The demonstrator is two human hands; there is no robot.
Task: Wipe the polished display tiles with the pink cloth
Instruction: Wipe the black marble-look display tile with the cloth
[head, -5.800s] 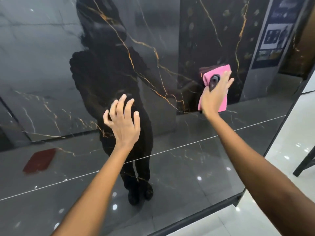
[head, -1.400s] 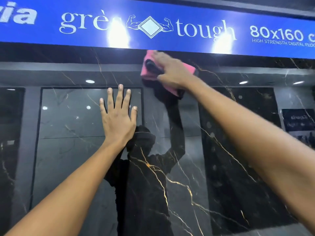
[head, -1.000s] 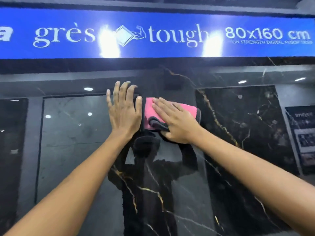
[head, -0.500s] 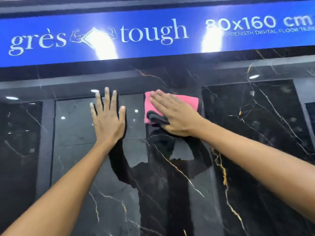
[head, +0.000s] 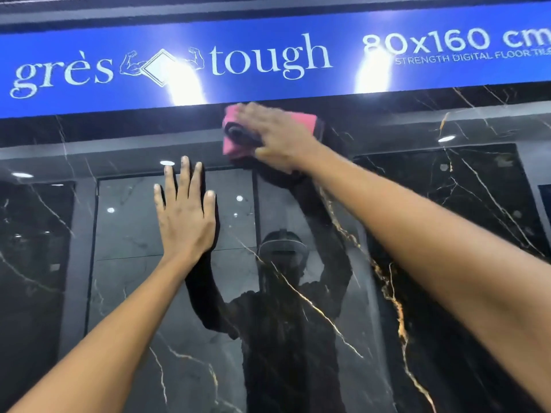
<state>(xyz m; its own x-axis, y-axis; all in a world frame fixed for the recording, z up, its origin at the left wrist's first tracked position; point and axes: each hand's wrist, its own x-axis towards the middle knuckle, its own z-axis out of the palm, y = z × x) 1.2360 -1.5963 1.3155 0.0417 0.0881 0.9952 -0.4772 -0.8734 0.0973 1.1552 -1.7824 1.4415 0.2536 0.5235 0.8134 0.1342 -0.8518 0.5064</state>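
Head view, the only one. The right hand (head: 277, 135) lay flat with its fingers spread over the pink cloth (head: 235, 135), pressing it against the black tile (head: 447, 234) at the tile's very top, just under the blue sign (head: 268, 93). Half a second earlier the cloth sat lower, level with the fingertips of the left hand; it had since gone up until its upper edge nearly met the sign's lower border, the same spot it reached a little over a second before. Judgement: the hand was working short up-and-down strokes across the top strip, so this pass covered the upper margin only, and most of the tile below appeared still to be wiped. The hand and cloth were motion-blurred, which fits a stroke in progress. A dark band showed on the cloth near the thumb; what it was could not be told. The left hand (head: 185, 216) was open, fingers straight and close together, palm flat on the tile below and to the left of the cloth, holding nothing; it had kept roughly that place, apparently as a brace. Writing on the sign, white on blue: "grès", then a diamond logo flanked by two flexed arms, then "tough", "80x160 cm", and beneath it, in smaller capitals cut off at the frame edge, "STRENGTH DIGITAL FLOOR TIL". Two lamp glares washed out parts of the sign.
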